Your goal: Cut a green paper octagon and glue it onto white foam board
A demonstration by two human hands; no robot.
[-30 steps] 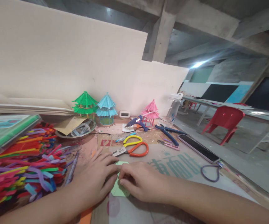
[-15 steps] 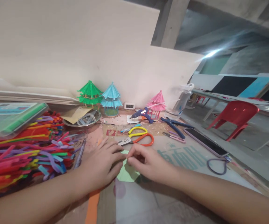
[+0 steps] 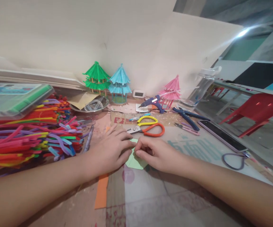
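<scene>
Both hands (image 3: 136, 151) apparently pinching green paper (image 3: 134, 162), scissors (image 3: 148, 129) just beyond.

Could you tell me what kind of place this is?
Probably a handicraft workbench in a bare workshop hall. A heap of coloured pipe cleaners, a glue gun and scissors lie about, with small paper pavilions standing finished against the board.
</scene>
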